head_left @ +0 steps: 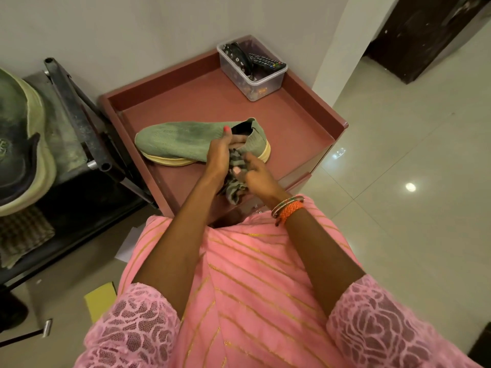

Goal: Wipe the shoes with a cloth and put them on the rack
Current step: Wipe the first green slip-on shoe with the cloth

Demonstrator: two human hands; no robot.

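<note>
Lying on its side on a reddish-brown cabinet top with a raised rim, a sage-green knit slip-on shoe with a pale yellow foam sole points its toe to the left; the mesh upper looks soft and is smudged with darker patches. The left hand reaches forward from a bare forearm and holds the shoe at its dark collar opening, the thumb with a pink-painted nail pressed on the upper beside the opening and the fingers curled over the edge. The right hand sits just beside it, nearer the body, its fingers curled round a crumpled grey-and-dark striped cloth that bunches between the two hands and hangs down over the cabinet's front edge, touching the shoe's heel side. Orange and metallic bangles circle the right wrist, and pink lace sleeves cover both upper arms. At the far corner of the cabinet stands a clear rectangular plastic tub holding a black remote control and small items. To the left, a dark metal rack carries a second green shoe with a pale sole on its dusty shelf, well apart from the first, and a checked cloth lies on the shelf below.
</note>
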